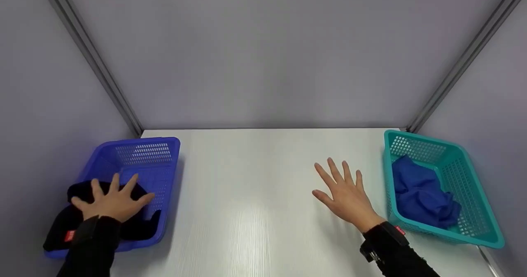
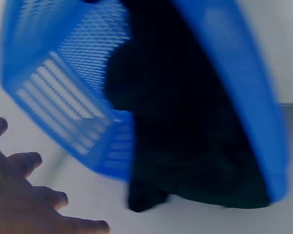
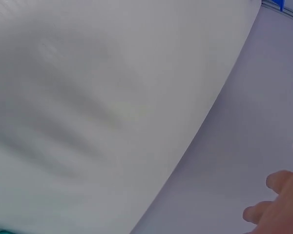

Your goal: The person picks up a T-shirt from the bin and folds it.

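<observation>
My left hand (image 1: 110, 203) is spread wide above the blue basket (image 1: 175, 178) at the left, overlapping the black cloth (image 1: 140, 227) that lies in it. Part of this cloth drapes over the basket's near-left side, where a small red label shows. In the left wrist view the fingers (image 2: 51, 197) are apart and hold nothing, with the black cloth (image 2: 180, 122) hanging over the rim. Over the table, my right hand (image 1: 348, 199) has its fingers and thumb spread and holds nothing. Its fingers (image 3: 278, 181) also show at the edge of the right wrist view.
A teal basket (image 1: 479, 186) stands at the table's right side with a crumpled blue cloth (image 1: 424, 194) in it. The white table (image 1: 247, 178) lies between the two baskets. Grey panels (image 1: 263, 54) enclose it at the back and both sides.
</observation>
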`<state>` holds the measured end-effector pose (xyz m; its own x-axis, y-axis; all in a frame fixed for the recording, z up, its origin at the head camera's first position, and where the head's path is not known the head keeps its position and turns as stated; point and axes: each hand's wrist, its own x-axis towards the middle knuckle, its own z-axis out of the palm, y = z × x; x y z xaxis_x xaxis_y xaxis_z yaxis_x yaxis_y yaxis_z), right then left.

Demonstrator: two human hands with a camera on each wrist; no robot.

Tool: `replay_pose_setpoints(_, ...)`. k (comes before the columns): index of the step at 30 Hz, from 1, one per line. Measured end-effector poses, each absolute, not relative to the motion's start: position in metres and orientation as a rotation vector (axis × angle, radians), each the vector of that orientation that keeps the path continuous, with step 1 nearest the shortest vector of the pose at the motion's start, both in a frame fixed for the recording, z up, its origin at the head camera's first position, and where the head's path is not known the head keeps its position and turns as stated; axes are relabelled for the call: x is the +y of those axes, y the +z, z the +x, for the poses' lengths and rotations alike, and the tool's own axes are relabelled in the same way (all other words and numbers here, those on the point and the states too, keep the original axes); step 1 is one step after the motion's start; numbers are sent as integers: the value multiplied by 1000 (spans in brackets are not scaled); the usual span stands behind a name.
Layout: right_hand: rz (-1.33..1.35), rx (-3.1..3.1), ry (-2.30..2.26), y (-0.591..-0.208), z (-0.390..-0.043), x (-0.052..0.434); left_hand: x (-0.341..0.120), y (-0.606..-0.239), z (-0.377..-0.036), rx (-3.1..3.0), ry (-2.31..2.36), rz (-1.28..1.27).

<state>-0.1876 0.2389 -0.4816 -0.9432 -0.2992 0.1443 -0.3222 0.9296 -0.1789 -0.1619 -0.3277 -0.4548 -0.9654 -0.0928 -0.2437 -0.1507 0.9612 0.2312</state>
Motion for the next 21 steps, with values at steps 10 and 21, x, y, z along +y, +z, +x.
replay_pose_setpoints(10, 561, -2958, 299, -492, -174, 228, -364, -484, -141, 2534, 369, -354)
replay_pose_setpoints(21, 664, -2975, 282, -492, -165, 212, -367, -475, -124, 2504, 328, -382)
